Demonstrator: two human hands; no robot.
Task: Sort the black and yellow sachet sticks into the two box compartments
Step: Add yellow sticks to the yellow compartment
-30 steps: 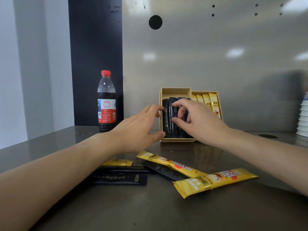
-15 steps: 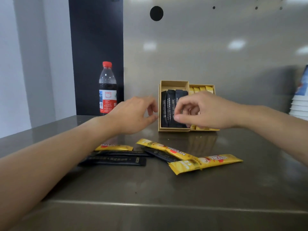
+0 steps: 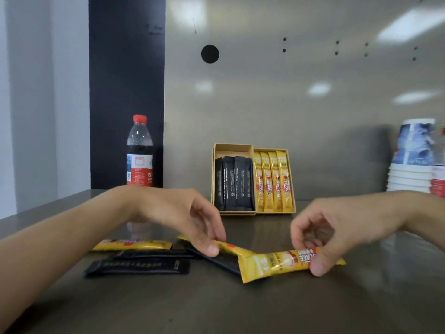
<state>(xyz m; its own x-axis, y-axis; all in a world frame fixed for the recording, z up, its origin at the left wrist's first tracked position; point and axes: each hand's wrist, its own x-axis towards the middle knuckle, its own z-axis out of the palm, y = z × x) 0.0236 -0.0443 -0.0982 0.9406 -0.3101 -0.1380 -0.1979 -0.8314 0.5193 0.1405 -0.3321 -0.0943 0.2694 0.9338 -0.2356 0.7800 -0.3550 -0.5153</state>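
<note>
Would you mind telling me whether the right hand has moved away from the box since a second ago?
Yes. The right hand has come back from the box toward the person and now pinches a yellow sachet on the table.

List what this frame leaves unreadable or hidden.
Head view only:
- Cup stack: cut off by the right edge.
- Black sticks in the box: print too small to read.
- Black stick on the table: partly hidden under the left hand and yellow sticks.
- Bottle base: behind the left wrist.
</note>
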